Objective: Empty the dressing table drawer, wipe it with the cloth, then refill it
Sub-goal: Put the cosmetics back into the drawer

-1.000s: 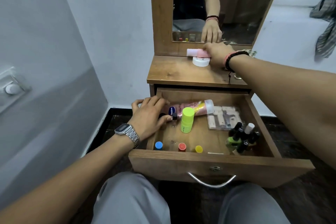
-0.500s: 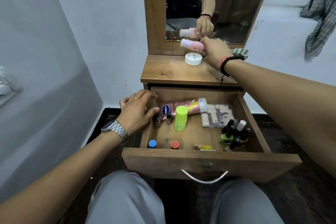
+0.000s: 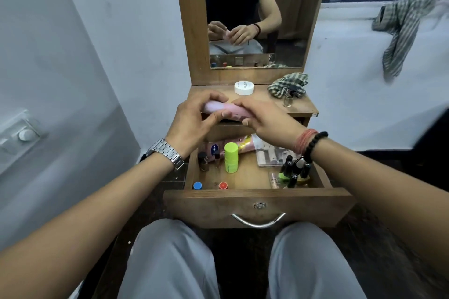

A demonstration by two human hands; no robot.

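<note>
The wooden drawer (image 3: 257,204) is pulled out toward my knees. Inside lie a pink lotion tube (image 3: 218,147), an upright lime green container (image 3: 231,157), small dark bottles (image 3: 203,161), blue (image 3: 197,185) and red (image 3: 223,185) caps, a clear packet (image 3: 271,156) and several nail polish bottles (image 3: 292,172). Above the drawer's back, both hands hold a pink bottle (image 3: 226,110) level: my left hand (image 3: 194,119) grips its left end, my right hand (image 3: 264,119) its right end. The checked cloth (image 3: 288,85) lies crumpled on the tabletop at the right.
On the tabletop (image 3: 303,107) sit a white round jar (image 3: 244,87) and a small glass bottle (image 3: 289,96) by the cloth. A mirror (image 3: 255,12) rises behind. A second checked cloth (image 3: 403,29) hangs over the white ledge at the right. A grey wall runs along the left.
My right hand lifted the pink bottle off the tabletop and brought it toward me. My left hand left the drawer's left side and took hold of the bottle's other end.
</note>
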